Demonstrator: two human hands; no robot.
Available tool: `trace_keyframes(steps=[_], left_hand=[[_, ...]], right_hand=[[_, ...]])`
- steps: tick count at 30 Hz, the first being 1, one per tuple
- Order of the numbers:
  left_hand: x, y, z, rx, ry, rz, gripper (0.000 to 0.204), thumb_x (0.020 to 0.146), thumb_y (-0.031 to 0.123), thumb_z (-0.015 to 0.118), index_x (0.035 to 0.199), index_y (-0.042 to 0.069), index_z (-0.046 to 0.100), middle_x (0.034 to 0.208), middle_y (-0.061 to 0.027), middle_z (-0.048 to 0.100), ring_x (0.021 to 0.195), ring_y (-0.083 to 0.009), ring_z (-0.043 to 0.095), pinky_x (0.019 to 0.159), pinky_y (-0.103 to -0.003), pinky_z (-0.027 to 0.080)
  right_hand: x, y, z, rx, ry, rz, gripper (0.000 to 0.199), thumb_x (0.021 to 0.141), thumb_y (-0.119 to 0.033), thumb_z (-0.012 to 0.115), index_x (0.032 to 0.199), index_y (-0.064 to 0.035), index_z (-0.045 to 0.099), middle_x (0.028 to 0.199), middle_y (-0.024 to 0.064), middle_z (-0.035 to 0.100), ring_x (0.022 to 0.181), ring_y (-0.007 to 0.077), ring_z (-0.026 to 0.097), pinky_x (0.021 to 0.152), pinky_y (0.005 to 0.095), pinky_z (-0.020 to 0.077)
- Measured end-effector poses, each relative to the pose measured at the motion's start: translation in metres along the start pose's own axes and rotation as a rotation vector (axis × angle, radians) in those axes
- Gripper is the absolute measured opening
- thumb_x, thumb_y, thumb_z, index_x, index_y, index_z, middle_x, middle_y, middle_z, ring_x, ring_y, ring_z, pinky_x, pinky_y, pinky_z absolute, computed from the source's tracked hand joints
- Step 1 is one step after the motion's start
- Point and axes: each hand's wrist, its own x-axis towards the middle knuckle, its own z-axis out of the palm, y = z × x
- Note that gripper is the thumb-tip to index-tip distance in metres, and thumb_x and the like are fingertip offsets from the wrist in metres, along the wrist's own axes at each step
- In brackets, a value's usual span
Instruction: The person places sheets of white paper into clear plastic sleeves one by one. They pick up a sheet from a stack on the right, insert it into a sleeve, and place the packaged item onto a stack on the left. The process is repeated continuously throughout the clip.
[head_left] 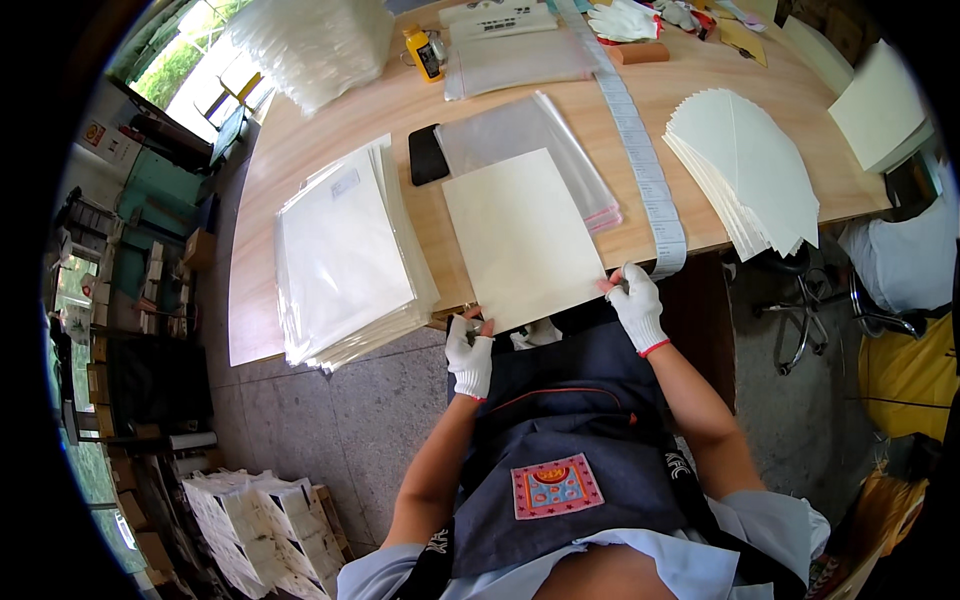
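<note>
Pinching the cream sheet (522, 238) by its near corners, left hand (468, 355) and right hand (636, 305) fingers clamped; overhanging the surface (300, 140) edge, it could bend or slip

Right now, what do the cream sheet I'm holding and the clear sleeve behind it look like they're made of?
Cream sheet: probably matte card or stiff paper; it lies flat, no shine. Clear sleeve: likely thin glossy plastic film; see-through, catching glare.

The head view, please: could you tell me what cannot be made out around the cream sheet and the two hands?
- Cream sheet: its near corners, under the gloved left hand and right hand.
- Clear sleeve: its near part, under the sheet.
- Label strip: print too small.
</note>
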Motion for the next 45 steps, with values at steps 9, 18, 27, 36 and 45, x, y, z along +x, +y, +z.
trace_keyframes(steps=[9, 18, 27, 36, 45], left_hand=[[-0.019, -0.026, 0.01, -0.831, 0.227, -0.436, 0.029, 0.085, 0.007, 0.051, 0.113, 0.01, 0.044, 0.087, -0.0075, 0.057, 0.076, -0.0184, 0.057, 0.072, -0.038, 0.05], [-0.05, 0.015, 0.059, -0.512, -0.62, -0.58, 0.037, 0.09, 0.023, 0.053, 0.12, 0.004, 0.043, 0.11, -0.0102, 0.058, 0.081, -0.0137, 0.059, 0.07, -0.029, 0.05], [-0.035, 0.074, 0.159, -0.434, -0.967, -0.578, 0.023, 0.086, 0.02, 0.054, 0.101, 0.003, 0.054, 0.07, -0.003, 0.057, 0.054, -0.0086, 0.054, 0.052, -0.022, 0.048], [-0.034, 0.095, 0.167, -0.483, -0.93, -0.617, 0.016, 0.086, 0.015, 0.05, 0.096, 0.003, 0.051, 0.069, -0.0058, 0.058, 0.041, -0.0111, 0.05, 0.039, -0.024, 0.044], [-0.027, 0.101, 0.166, -0.547, -0.93, -0.679, 0.015, 0.086, 0.015, 0.048, 0.094, 0.003, 0.05, 0.065, -0.0052, 0.053, 0.037, -0.0109, 0.045, 0.035, -0.026, 0.04]], right_hand=[[-0.001, 0.097, -0.064, -0.125, 0.568, 0.271, 0.029, 0.076, -0.015, 0.058, 0.101, -0.0045, 0.049, 0.092, 0.0127, 0.056, 0.082, 0.024, 0.056, 0.074, 0.0336, 0.0456], [-0.005, 0.086, -0.099, -0.227, 0.027, 0.289, 0.024, 0.077, -0.013, 0.063, 0.096, -0.001, 0.054, 0.071, 0.0074, 0.059, 0.068, 0.0157, 0.055, 0.069, 0.0257, 0.0431], [-0.047, -0.039, -0.106, -0.29, 0.12, -0.207, 0.028, 0.067, -0.007, 0.07, 0.092, -0.0007, 0.06, 0.109, 0.0132, 0.059, 0.084, 0.0217, 0.058, 0.076, 0.0296, 0.0441], [-0.055, -0.062, -0.115, -0.65, 0.112, -0.615, 0.019, 0.054, -0.012, 0.074, 0.069, -0.0084, 0.063, 0.096, 0.0055, 0.059, 0.093, 0.0267, 0.055, 0.079, 0.0377, 0.0437], [-0.045, -0.075, -0.114, -0.667, 0.069, -0.809, 0.021, 0.052, -0.01, 0.073, 0.067, -0.008, 0.059, 0.084, 0.0037, 0.06, 0.078, 0.025, 0.057, 0.069, 0.0371, 0.0454]])
